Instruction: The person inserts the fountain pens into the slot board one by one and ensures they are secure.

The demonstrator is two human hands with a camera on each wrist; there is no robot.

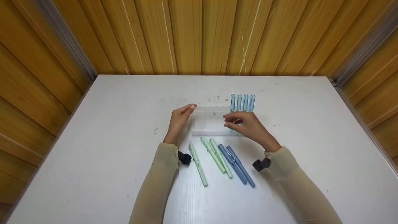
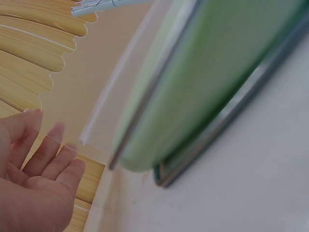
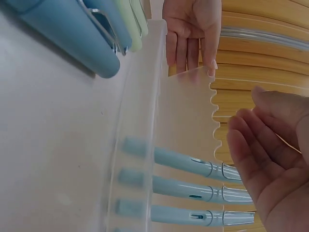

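Observation:
A clear pen stand (image 1: 211, 133) with a scalloped back edge stands mid-table. Several light blue pens (image 3: 186, 189) lean in its right-hand notches, side by side. At the stand's left top corner, my left hand (image 1: 179, 122) grips the panel, thumb at the edge and fingers behind it. My right hand (image 1: 248, 124) hovers in front of the light blue pens, its fingers loosely bent and nothing between them. On the table before the stand lie a light green pen (image 1: 198, 165), two more green pens (image 1: 213, 155) and two darker blue pens (image 1: 233, 164).
The white table (image 1: 102, 140) runs back to a wood-patterned wall (image 1: 186, 37), with similar panels on both sides. Small dark marks dot the tabletop. A black wrist camera (image 1: 184, 158) sits on the left wrist close to the single green pen.

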